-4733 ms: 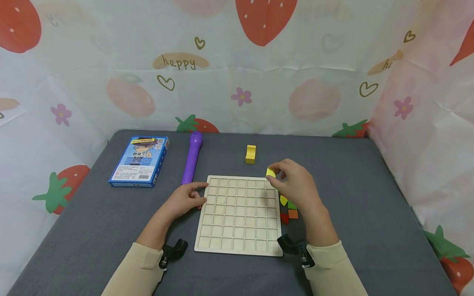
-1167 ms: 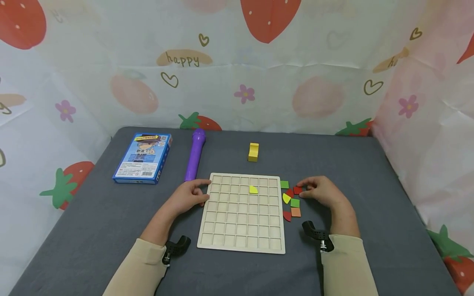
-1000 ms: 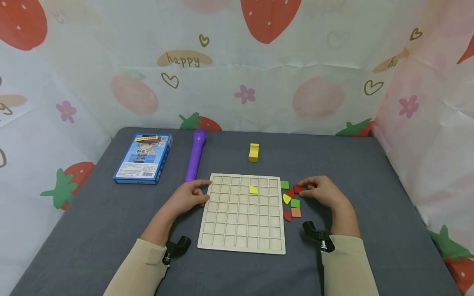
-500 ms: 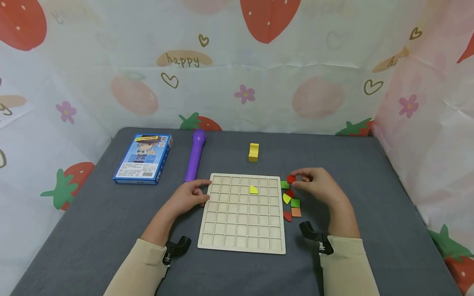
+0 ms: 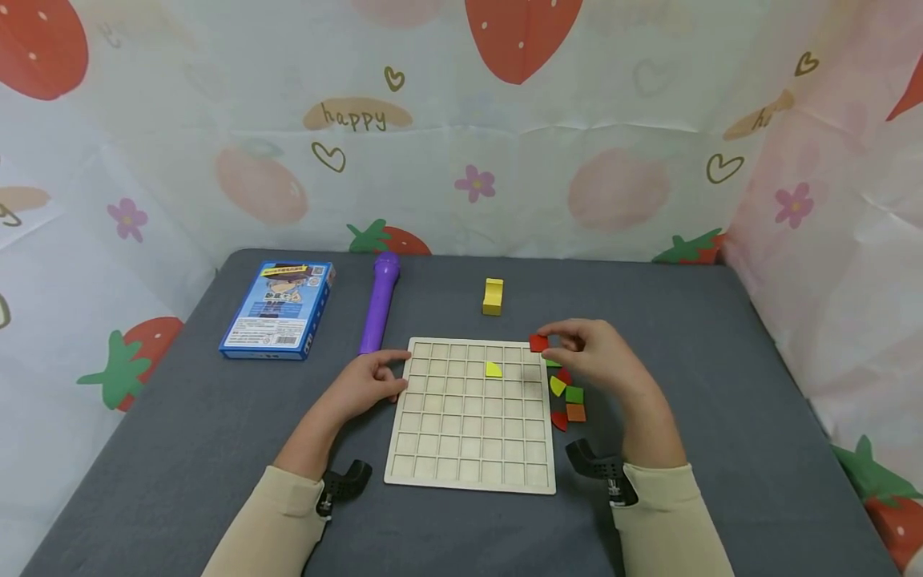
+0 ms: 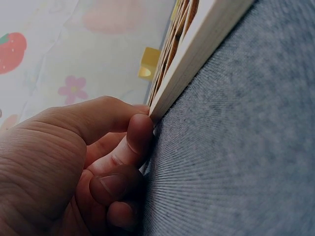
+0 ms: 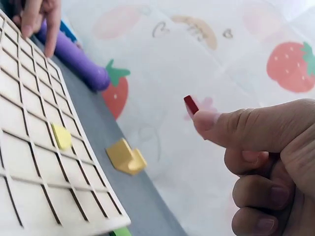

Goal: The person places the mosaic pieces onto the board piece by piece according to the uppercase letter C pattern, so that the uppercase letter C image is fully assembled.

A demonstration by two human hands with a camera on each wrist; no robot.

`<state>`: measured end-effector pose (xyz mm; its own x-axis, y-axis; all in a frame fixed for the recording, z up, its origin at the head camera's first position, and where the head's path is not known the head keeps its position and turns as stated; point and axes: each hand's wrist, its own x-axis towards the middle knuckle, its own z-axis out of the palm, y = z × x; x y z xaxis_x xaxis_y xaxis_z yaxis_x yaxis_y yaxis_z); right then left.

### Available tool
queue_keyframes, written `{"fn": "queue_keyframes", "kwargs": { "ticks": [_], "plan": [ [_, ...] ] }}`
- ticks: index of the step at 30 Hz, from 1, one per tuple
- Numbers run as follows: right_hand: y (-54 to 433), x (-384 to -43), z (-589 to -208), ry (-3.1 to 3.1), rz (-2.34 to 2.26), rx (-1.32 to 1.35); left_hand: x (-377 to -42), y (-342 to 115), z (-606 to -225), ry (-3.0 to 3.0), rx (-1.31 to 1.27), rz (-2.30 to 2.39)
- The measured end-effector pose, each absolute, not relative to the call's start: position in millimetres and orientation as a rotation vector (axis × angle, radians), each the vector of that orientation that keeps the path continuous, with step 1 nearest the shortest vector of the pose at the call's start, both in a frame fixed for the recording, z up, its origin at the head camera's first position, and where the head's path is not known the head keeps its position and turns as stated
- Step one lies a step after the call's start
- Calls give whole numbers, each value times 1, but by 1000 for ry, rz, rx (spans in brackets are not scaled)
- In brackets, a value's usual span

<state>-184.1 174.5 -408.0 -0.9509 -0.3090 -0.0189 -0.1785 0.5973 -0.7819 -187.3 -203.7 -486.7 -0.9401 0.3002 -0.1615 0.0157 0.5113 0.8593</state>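
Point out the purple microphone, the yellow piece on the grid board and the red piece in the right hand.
Purple microphone [image 5: 378,308]: head view, middle of the handle.
Yellow piece [image 7: 62,137]: right wrist view, middle of its top face.
Red piece [image 5: 538,343]: head view, its visible face.

The left arm [image 5: 306,441] and right arm [image 5: 652,437], in beige fabric sleeves [image 5: 261,527], reach forward. The left hand [image 5: 369,378] spreads thumb and forefinger apart, its other fingers bent; the right hand [image 5: 598,357], lifted, pinches thumb to forefinger, remaining fingers curled.
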Motion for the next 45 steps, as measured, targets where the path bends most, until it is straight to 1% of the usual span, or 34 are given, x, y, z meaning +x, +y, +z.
{"fn": "queue_keyframes", "kwargs": {
  "ticks": [11, 23, 30, 37, 45],
  "plan": [
    [144, -182, -413, 2633, -1306, -536, -188, -205, -488, 2461, 267, 1398],
    [107, -180, -433, 2693, -1234, -449, -188, -205, -489, 2472, 272, 1388],
    [89, -183, -455, 2839, -1034, -475, -187, -205, -487, 2477, 286, 1389],
    [80, -185, -477, 2895, -963, -472, -188, -206, -489, 2488, 293, 1393],
    [82, -186, -482, 2918, -975, -487, -188, -205, -490, 2487, 286, 1395]
  ]
}}
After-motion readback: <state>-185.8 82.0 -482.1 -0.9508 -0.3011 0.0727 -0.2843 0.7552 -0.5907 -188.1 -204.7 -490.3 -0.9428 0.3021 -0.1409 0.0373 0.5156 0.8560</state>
